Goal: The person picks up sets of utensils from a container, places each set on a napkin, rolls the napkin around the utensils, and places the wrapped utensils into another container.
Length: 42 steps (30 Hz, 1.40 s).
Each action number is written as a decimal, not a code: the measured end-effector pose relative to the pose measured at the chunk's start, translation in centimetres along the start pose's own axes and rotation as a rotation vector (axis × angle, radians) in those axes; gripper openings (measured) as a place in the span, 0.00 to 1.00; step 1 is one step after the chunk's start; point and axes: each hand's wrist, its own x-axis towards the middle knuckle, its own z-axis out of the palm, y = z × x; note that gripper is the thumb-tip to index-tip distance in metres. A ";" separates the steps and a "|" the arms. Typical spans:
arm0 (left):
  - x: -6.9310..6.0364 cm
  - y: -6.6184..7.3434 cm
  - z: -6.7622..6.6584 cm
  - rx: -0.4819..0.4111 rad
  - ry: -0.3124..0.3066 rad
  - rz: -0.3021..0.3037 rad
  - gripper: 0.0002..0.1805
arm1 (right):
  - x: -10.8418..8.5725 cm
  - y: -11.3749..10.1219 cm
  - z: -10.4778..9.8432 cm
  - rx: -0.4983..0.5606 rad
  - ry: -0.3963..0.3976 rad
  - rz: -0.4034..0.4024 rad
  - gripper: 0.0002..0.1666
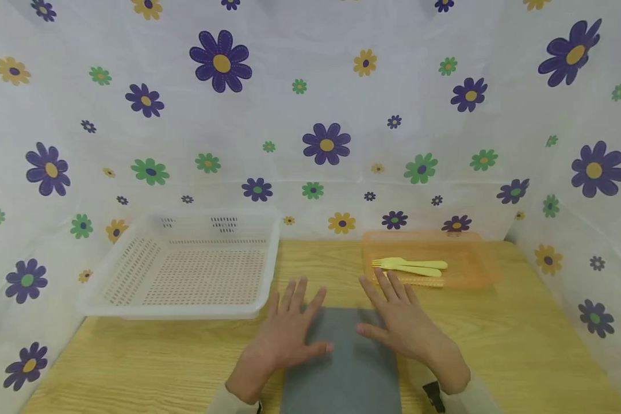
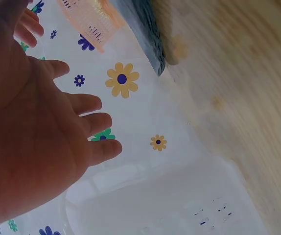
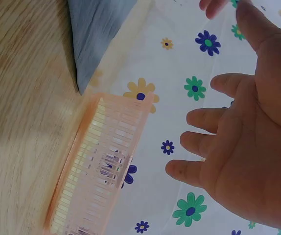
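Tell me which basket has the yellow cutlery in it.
The orange basket on the right: the yellow cutlery lies inside; the white basket on the left shows none.

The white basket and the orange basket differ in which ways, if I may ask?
The white basket looks larger than the orange basket. The white basket stands left, the orange basket right. The orange basket holds yellow cutlery; the white basket shows none. Both are open-topped with perforated walls.
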 end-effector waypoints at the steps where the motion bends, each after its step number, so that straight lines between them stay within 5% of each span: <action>1: 0.0 0.0 0.0 0.002 -0.002 0.007 0.55 | 0.0 0.0 0.0 -0.003 -0.004 0.001 0.52; 17: -0.5 0.5 0.1 -0.003 -0.126 0.031 0.53 | -0.2 -1.0 0.4 0.080 -0.161 -0.033 0.47; 31: -0.4 0.9 0.0 -0.013 -0.250 0.008 0.43 | -0.4 -2.2 1.7 -0.012 -0.320 0.006 0.45; 42: -0.5 0.6 0.1 -0.008 -0.255 0.008 0.42 | -0.4 -2.5 2.3 -0.078 -0.309 -0.009 0.44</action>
